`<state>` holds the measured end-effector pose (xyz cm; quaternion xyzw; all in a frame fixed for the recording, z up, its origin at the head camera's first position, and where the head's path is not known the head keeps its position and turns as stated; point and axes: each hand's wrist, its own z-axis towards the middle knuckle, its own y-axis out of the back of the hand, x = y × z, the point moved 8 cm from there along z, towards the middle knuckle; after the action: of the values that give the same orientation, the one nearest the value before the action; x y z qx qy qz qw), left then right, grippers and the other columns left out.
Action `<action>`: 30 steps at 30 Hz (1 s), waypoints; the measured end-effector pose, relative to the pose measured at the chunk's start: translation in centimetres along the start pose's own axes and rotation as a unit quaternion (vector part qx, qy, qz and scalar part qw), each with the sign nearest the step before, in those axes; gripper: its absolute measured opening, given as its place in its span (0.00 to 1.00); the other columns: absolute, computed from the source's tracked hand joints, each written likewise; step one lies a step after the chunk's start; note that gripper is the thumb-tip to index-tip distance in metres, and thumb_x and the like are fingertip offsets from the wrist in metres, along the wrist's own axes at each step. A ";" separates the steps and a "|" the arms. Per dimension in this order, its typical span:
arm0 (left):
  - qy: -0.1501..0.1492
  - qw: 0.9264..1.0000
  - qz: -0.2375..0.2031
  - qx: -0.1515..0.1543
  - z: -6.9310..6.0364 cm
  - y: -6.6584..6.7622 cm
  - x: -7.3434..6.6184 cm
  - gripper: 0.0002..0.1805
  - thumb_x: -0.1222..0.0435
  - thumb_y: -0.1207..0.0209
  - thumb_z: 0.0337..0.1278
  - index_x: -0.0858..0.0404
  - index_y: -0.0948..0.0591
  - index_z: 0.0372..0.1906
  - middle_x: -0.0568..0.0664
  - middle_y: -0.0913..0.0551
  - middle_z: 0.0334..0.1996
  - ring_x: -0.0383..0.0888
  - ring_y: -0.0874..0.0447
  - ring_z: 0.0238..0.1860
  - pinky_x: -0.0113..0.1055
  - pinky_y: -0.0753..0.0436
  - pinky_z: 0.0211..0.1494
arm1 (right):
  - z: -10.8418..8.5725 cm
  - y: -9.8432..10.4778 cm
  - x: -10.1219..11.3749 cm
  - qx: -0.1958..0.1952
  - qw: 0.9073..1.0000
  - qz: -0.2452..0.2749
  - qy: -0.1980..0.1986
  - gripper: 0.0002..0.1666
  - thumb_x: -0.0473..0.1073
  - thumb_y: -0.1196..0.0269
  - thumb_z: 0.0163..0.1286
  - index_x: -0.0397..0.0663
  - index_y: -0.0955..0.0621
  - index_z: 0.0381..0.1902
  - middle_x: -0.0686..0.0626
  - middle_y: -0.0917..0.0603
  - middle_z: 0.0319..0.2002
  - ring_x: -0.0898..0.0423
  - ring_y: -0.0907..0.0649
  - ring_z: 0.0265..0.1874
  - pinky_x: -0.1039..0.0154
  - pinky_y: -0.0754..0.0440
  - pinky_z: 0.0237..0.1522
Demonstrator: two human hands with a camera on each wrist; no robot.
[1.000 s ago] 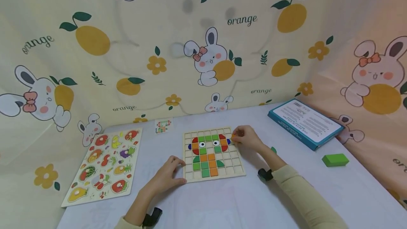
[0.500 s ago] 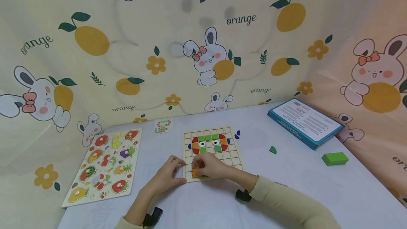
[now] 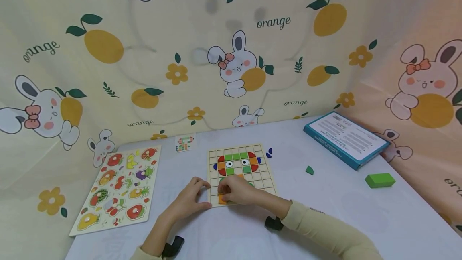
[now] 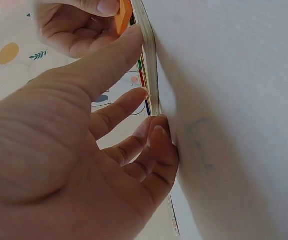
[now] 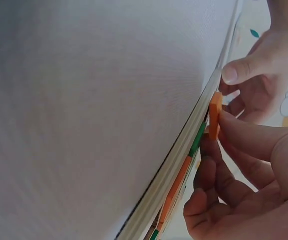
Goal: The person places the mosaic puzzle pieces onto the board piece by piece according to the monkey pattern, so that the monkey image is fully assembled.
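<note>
The wooden grid board (image 3: 266, 177) lies on the table, bearing red, green, orange and blue tiles and two eye pieces. My left hand (image 3: 191, 199) touches the board's left edge, its thumb at the near-left corner and fingers further up the side. In my right hand (image 3: 238, 189), thumb and fingers pinch an orange square tile (image 5: 214, 115) over the board's near-left cells. In the right wrist view the tile stands tilted at the board's edge, beside a green tile (image 5: 197, 140). My right hand hides part of the board's lower rows in the head view.
Right of the board lie two small blue pieces (image 3: 269, 153) and a green quarter-round piece (image 3: 309, 170). Further right are a green block (image 3: 380, 180) and a blue-edged box (image 3: 346, 139). A fruit puzzle board (image 3: 119, 187) lies left; a pattern card (image 3: 185, 143) sits behind.
My right hand has moved from the board's far right side to its near-left cells with the orange tile, then lowered it slightly. The left hand has stayed at the board's edge.
</note>
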<state>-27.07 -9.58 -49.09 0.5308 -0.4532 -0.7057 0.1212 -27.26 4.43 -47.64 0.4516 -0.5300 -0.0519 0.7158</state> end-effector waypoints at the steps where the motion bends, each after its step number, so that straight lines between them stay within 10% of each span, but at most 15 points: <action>1: 0.000 1.000 -0.001 0.000 0.0 0.0 0.0 0.29 0.57 0.26 0.50 0.59 0.24 0.56 0.48 0.30 0.49 0.44 0.30 0.44 0.35 0.25 0.45 | 0.0 0.0 0.0 0.000 1.000 0.000 -0.001 0.05 0.33 0.29 0.62 0.47 0.14 0.34 0.60 0.22 0.26 0.65 0.26 0.27 0.70 0.25 0.31; 9: 0.003 1.000 0.000 0.002 0.1 0.0 0.0 0.29 0.56 0.26 0.50 0.59 0.24 0.56 0.48 0.29 0.49 0.44 0.29 0.44 0.36 0.25 0.47 | 0.1 0.2 -0.4 -0.011 1.000 0.022 -0.016 0.07 0.29 0.31 0.62 0.45 0.15 0.36 0.57 0.22 0.26 0.64 0.26 0.27 0.70 0.25 0.31; 22: 0.003 1.000 -0.007 0.002 -0.1 0.3 -0.1 0.27 0.57 0.26 0.51 0.60 0.23 0.55 0.50 0.29 0.49 0.45 0.30 0.44 0.38 0.25 0.46 | 0.4 0.4 0.2 -0.025 0.997 -0.079 -0.004 0.04 0.36 0.26 0.58 0.50 0.11 0.29 0.63 0.19 0.25 0.66 0.24 0.30 0.70 0.24 0.35; 30: 0.005 1.000 0.001 0.002 0.0 0.0 0.2 0.29 0.55 0.26 0.51 0.58 0.24 0.56 0.48 0.29 0.50 0.44 0.28 0.45 0.40 0.23 0.49 | -1.2 4.6 -1.3 -0.108 0.993 -0.026 -0.026 0.01 0.36 0.31 0.65 0.45 0.13 0.34 0.59 0.20 0.29 0.60 0.25 0.31 0.66 0.25 0.34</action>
<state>-27.17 -9.71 -49.17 0.5344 -0.4550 -0.7016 0.1233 -28.76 8.53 -45.35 0.3841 -0.5279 -0.1392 0.7446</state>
